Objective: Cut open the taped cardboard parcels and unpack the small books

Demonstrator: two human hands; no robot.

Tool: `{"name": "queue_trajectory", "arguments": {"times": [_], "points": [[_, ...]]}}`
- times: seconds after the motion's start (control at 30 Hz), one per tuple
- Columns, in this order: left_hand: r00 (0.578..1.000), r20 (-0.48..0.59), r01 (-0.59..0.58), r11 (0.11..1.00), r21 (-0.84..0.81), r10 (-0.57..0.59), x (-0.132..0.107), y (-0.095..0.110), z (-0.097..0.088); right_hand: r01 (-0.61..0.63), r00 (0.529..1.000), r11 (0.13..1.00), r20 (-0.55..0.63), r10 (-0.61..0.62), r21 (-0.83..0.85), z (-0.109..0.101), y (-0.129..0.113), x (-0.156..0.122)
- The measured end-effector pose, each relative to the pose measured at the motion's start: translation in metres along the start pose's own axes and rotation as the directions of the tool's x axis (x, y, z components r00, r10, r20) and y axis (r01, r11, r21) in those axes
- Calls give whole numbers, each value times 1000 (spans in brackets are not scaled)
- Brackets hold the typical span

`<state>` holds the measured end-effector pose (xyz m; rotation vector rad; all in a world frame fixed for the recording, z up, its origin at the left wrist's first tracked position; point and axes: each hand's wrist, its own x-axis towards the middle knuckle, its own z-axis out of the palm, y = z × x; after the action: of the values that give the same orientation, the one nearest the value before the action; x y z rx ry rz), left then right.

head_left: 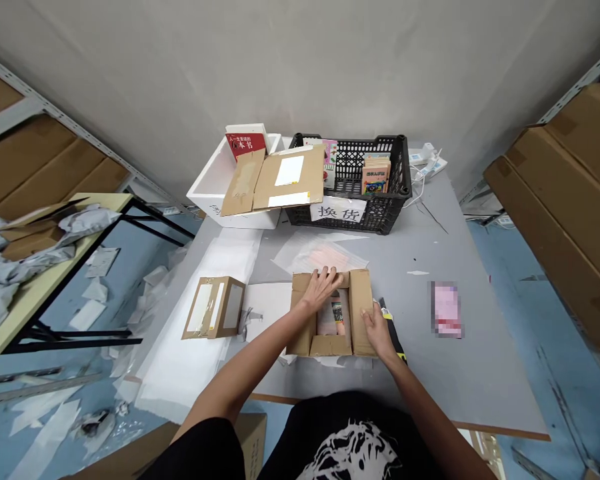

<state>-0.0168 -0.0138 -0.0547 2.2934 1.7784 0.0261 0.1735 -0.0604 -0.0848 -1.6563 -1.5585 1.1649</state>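
As left hand touches box, right hand grips

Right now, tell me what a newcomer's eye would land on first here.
Both hands touch an open cardboard box at the near middle of the grey table: the left hand lies flat on its far flap, the right hand holds the right flap. Behind, at the far edge, a black crate of books stands beside a white foam box.

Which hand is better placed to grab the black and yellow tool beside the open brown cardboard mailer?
Probably the right. The right hand rests on the right flap of the open brown cardboard mailer, just beside the black and yellow tool. The left hand lies on the far flap, farther away.
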Motion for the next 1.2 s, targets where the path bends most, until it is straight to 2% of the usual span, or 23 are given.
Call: {"name": "queue_trajectory", "arguments": {"times": [0.07,0.13,0.23,0.27,0.33,0.4,0.43,0.47,0.53,0.6,0.67,0.77,0.9,1.0,1.1,1.13,1.2], "points": [[999,9,-34,998,-48,34,-1,-2,-7,-7,1000,1000,6,7,15,-2,1,0],[999,46,-9,995,-98,13,-1,-8,-16,-5,1000,999,21,4,46,-4,3,0],[984,78,171,975,-142,-161,6,-22,-31,-13,998,996,59,8,86,-4,3,0],[974,51,226,964,-140,-221,11,-26,-35,-24,998,996,63,18,90,-3,3,-1],[956,-69,277,956,-98,-284,22,-31,-39,-33,999,996,44,29,88,-1,1,-1],[946,-184,270,963,-14,-268,34,-33,-40,-12,1000,997,8,12,75,2,1,-2],[953,-187,246,969,29,-237,38,-33,-39,7,1000,998,-10,-6,60,2,1,-2],[970,-144,208,976,58,-198,42,-33,-37,29,999,999,-27,-28,38,2,1,-3],[993,6,116,991,64,-117,47,-31,-33,79,995,996,-56,-81,-38,1,3,-3],[991,121,55,998,34,-59,46,-30,-28,128,989,982,-50,-136,-138,0,7,-2],[986,168,24,1000,8,-25,41,-30,-24,162,986,963,1,-165,-215,2,12,-1],[970,243,-18,1000,-20,22,32,-33,-21,157,986,955,102,-135,-252,13,18,1],[962,271,22,1000,0,-21,23,-41,-27,139,971,949,229,-74,-282,25,10,6],[963,254,87,996,34,-93,7,-47,-41,235,965,903,193,-175,-361,15,-15,11],[954,189,222,973,70,-231,-22,-49,-57,385,922,798,148,-359,-463,-5,-49,12],[940,150,300,951,77,-308,-34,-48,-61,416,906,766,145,-398,-490,-10,-60,12],[876,72,472,879,74,-476,-56,-42,-65,432,892,729,132,-432,-531,-14,-76,9]]}}
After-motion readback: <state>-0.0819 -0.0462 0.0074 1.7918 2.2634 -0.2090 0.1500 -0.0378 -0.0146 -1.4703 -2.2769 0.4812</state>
